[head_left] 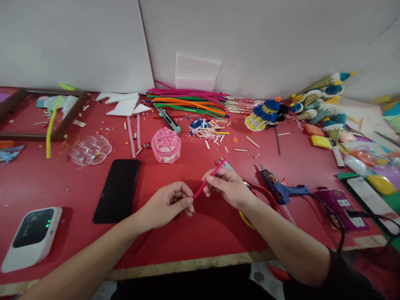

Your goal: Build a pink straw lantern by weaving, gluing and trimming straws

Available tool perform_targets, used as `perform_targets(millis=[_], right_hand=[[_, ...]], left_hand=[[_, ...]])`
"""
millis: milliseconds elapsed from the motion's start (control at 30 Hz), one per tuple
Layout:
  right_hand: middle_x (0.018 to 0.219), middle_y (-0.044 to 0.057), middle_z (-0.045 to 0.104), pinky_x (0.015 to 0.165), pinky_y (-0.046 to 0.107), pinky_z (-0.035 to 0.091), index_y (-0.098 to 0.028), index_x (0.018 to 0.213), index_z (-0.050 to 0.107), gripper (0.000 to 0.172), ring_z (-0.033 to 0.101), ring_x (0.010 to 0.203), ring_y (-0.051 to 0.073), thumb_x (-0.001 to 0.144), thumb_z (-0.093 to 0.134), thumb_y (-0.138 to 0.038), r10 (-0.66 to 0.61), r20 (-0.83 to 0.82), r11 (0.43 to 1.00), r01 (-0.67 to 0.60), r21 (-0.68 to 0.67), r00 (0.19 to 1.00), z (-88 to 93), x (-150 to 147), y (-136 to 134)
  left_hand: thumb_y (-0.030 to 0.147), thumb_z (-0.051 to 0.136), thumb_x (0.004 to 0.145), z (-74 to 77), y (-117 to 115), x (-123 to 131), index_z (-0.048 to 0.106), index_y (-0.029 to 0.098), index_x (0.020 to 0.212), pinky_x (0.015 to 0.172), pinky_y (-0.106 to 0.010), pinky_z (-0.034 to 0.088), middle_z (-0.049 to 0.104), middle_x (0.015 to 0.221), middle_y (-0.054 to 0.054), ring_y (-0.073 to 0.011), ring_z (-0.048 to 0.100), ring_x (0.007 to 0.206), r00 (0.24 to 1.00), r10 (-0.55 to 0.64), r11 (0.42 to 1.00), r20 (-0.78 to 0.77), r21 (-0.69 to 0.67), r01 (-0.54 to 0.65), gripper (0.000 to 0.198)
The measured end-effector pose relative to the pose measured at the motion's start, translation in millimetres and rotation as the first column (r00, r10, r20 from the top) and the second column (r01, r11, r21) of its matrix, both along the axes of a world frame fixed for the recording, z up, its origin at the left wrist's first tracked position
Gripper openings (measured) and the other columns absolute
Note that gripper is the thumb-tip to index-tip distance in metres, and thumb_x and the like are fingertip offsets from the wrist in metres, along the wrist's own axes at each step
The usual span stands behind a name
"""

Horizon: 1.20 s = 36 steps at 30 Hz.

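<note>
A short length of magenta pipe cleaner (215, 171) slants between my two hands, above the red table. My left hand (176, 202) pinches its lower end between thumb and fingertips. Higher up, my right hand (226, 185) grips it, with the tip sticking out past the fingers. Beyond my hands stands a small round pink model (166, 146), apart from both. Partly hidden under my right hand and forearm lie scissors with red and yellow handles (265, 193). A blue hot glue gun (281, 187) rests to the right of them.
A black phone (118, 191) and a white device (33, 237) lie on the left. Along the wall sits a bundle of coloured pipe cleaners (187, 102), with a green cutter (168, 118) before it. Cone-shaped figures (325, 104) and clay packets (321, 141) crowd the right.
</note>
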State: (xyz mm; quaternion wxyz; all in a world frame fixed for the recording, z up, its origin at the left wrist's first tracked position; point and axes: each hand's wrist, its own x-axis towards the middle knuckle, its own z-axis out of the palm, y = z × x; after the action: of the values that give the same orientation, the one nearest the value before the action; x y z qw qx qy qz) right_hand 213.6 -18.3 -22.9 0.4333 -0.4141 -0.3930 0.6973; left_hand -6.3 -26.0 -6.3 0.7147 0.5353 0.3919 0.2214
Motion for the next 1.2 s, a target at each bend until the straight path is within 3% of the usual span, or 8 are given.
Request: perform_targets(millis=[167,233,367,467,800,1033,1133,1200], right_hand=[[0.063,0.001,0.071,0.059,0.027,0.056,-0.019,0.08,0.072,0.039,0.066,0.057,0.013,0.077,0.08,-0.057,-0.207,-0.038,0.978,0.207,-0.008,0.978,-3.5,-1,4],[0.062,0.0,0.071,0.061,0.028,0.058,-0.019,0.08,0.073,0.039,0.068,0.058,0.013,0.077,0.08,-0.057,-0.167,-0.003,0.986,0.167,0.026,0.986,-2.2,-2,3],[0.068,0.001,0.075,0.067,0.029,0.06,-0.019,0.082,0.076,0.032,0.07,0.063,0.013,0.076,0.083,-0.049,0.1,0.094,0.992,-0.107,0.066,0.991,2.0,-4,-3],[0.072,0.001,0.077,0.069,0.028,0.06,-0.02,0.085,0.079,0.025,0.072,0.067,0.013,0.075,0.086,-0.042,0.188,0.129,0.978,-0.197,0.066,0.974,4.0,-4,-6],[0.069,-0.001,0.076,0.065,0.025,0.059,-0.021,0.082,0.075,0.029,0.071,0.061,0.011,0.076,0.083,-0.049,-0.019,0.129,0.996,0.008,0.087,0.991,6.1,-4,-3],[0.072,0.001,0.075,0.067,0.03,0.061,-0.021,0.087,0.072,0.029,0.072,0.064,0.014,0.082,0.076,-0.049,0.048,0.261,0.977,-0.099,0.188,0.964,1.1,-5,-6],[0.081,0.002,0.074,0.063,0.029,0.06,-0.023,0.103,0.068,0.029,0.071,0.069,0.015,0.083,0.077,-0.042,-0.186,0.408,0.911,0.001,0.413,0.894,-3.0,-6,-10],[0.092,0.004,0.072,0.072,0.034,0.061,-0.025,0.11,0.065,0.031,0.072,0.082,0.018,0.083,0.077,-0.033,-0.424,0.454,0.738,0.009,0.674,0.784,-3.5,-5,-13]], left_hand=[[0.034,0.063,0.09,5.2,1,-1,0.057,0.019,0.087,0.066,-0.026,0.051,0.074,0.069,-0.002,-0.0131,0.067,0.065,0.998,-0.045,0.999,-0.034,0.015,0.046,0.017],[0.035,0.065,0.09,3.7,1,0,0.058,0.019,0.089,0.066,-0.026,0.052,0.075,0.075,-0.003,-0.0132,0.067,0.067,0.999,-0.033,0.999,-0.031,0.021,0.034,0.018],[0.04,0.073,0.083,-3.4,2,3,0.061,0.017,0.091,0.063,-0.026,0.054,0.073,0.084,-0.005,-0.0142,0.067,0.072,0.996,0.087,0.995,0.012,0.038,-0.088,0.026],[0.038,0.076,0.08,-5.8,3,5,0.061,0.017,0.088,0.066,-0.027,0.053,0.071,0.082,-0.003,-0.0141,0.066,0.072,0.992,0.129,0.989,-0.011,0.068,-0.128,0.027],[0.031,0.074,0.081,-6.8,5,2,0.064,0.017,0.085,0.07,-0.024,0.051,0.066,0.079,0.001,-0.0112,0.062,0.072,0.982,0.189,0.965,-0.03,0.193,-0.18,0.018],[0.029,0.08,0.075,-7.1,4,6,0.065,0.016,0.093,0.07,-0.025,0.056,0.073,0.086,-0.002,-0.0123,0.068,0.074,0.973,0.201,0.979,0.11,-0.006,-0.202,0.026],[0.028,0.081,0.073,-6.9,3,9,0.063,0.017,0.088,0.063,-0.023,0.056,0.07,0.076,0.001,-0.0121,0.069,0.069,0.965,0.246,0.969,0.094,-0.06,-0.241,0.027],[0.027,0.08,0.073,-6.8,2,10,0.063,0.017,0.091,0.063,-0.023,0.056,0.069,0.073,0.002,-0.0119,0.069,0.068,0.961,0.265,0.963,0.075,-0.077,-0.26,0.027]])
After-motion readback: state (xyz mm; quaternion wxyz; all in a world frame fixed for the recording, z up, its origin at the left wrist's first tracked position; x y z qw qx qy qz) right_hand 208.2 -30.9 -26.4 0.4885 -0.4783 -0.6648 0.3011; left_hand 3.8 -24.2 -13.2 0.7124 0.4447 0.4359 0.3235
